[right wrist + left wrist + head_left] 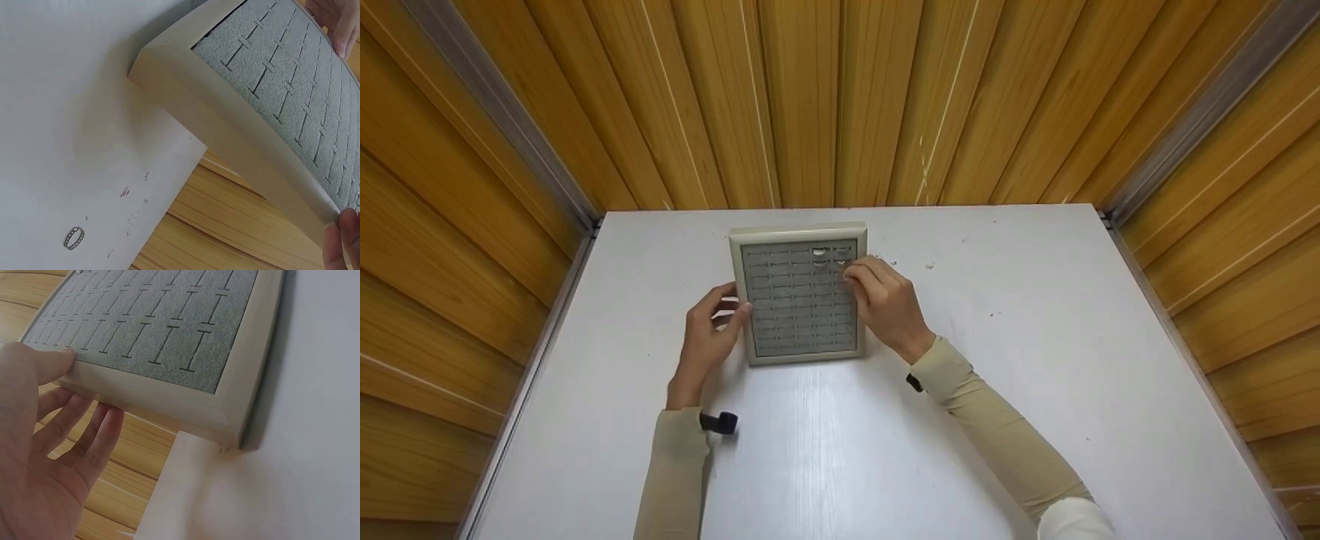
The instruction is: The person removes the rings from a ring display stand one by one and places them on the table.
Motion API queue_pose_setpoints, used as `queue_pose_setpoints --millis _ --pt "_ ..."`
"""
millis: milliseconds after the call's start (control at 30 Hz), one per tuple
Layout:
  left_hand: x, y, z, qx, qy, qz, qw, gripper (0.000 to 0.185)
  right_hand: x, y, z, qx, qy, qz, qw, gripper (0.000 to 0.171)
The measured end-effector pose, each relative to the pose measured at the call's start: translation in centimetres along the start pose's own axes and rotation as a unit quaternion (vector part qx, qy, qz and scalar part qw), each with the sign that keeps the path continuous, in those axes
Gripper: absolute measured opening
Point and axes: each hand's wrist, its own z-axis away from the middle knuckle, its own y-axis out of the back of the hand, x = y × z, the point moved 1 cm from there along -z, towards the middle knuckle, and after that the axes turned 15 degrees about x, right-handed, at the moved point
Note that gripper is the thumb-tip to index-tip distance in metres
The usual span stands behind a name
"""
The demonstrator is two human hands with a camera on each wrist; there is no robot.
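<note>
A ring display tray (802, 300) with a pale frame and slotted grey padding stands tilted on the white table. My left hand (712, 328) grips its left side, thumb on the front of the frame and fingers (107, 433) behind it. Several silvery rings (820, 253) sit in slots at the upper right of the padding. There my right hand (889, 300) has its thumb and fingers pinched together at the padding, on what appears to be a ring, mostly hidden by the fingertips. Beside those fingers a ring (358, 198) shows at the right wrist view's edge.
A loose ring (73, 238) lies on the white table (997, 420), right of the tray, with small dark marks near it. Wood-patterned walls (810, 105) enclose the table at the back and both sides.
</note>
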Motion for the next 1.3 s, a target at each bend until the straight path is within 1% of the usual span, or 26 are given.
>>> queue_pose_setpoints --millis 67,200,300,400,500,633,767,967,1100,1300 --pt "0.1 0.0 0.0 0.001 0.007 -0.001 1.0 0.039 0.1 0.1 0.0 0.0 -0.006 -0.005 1.0 0.008" --pt "2.0 0.2 0.4 -0.001 0.018 -0.002 0.9998 0.039 0.3 0.5 0.0 0.002 -0.037 -0.026 0.999 0.01" --pt "3.2 0.4 0.6 -0.003 0.022 -0.001 0.9997 0.039 0.7 1.0 0.0 0.006 -0.067 -0.044 0.997 0.006" --pt "3.2 0.4 0.5 -0.002 0.024 0.0 0.9997 0.039 1.0 1.4 0.1 0.007 -0.092 -0.052 0.994 0.004" --pt "3.2 0.4 0.5 0.0 0.022 0.0 0.9998 0.039 1.3 1.8 0.2 0.007 -0.113 -0.055 0.992 0.006" --pt "3.2 0.5 0.4 0.0 0.019 0.001 0.9998 0.039 2.0 2.4 0.3 0.012 -0.134 -0.059 0.989 0.009" --pt "3.3 0.5 0.4 -0.001 0.021 0.0 0.9998 0.039 2.9 3.0 0.8 0.021 -0.157 -0.071 0.985 0.008" --pt "3.2 0.5 0.4 -0.004 0.025 -0.001 0.9997 0.038 4.2 3.8 2.0 0.023 -0.21 -0.083 0.974 0.01" --pt "3.2 0.4 0.5 0.0 0.025 -0.002 0.9997 0.038 5.2 4.2 2.8 0.023 -0.241 -0.086 0.966 0.008" --pt "3.2 0.2 0.5 -0.004 0.022 -0.006 0.9997 0.039 6.7 4.8 4.1 0.012 -0.294 -0.073 0.953 0.007"
